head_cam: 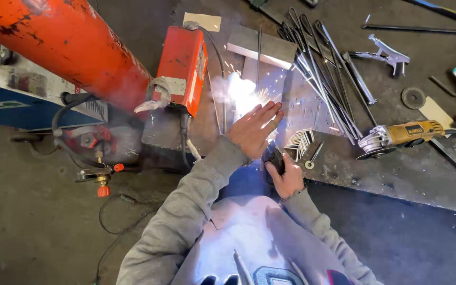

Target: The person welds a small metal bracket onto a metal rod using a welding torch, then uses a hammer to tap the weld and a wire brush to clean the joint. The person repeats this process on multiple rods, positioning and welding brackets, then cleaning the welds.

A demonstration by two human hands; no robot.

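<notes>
We see the left hand (254, 126) held up flat, fingers straight and pressed together, palm turned toward the bright welding flash (241, 95) that burns just beyond its fingertips; it grips nothing and works as a shield against the glare. Sparks scatter from the flash over the steel plate (262, 74) lying just past the hand.

Below and to the right of that hand, close to the body, the right hand (287, 177) is closed around a dark welding torch handle (274, 158) (only its upper end shows above the fist, so we cannot tell how the tip sits). Both arms wear grey sleeves (191, 206).

Just to the right of the right hand lies a fanned stack of short metal pieces (301, 141), with a small ring-ended pin (312, 157) beside it. Farther right, well apart from both hands, a yellow angle grinder (399, 136) rests on the steel workbench (397, 174). Beyond it, a bundle of long thin rods (323, 74) runs diagonally away from the hands.

To the left of the raised hand stands an orange welding unit (184, 66), and farther left an orange gas cylinder (64, 42) leans across the view, with a regulator (98, 171) low beside it on the floor.
</notes>
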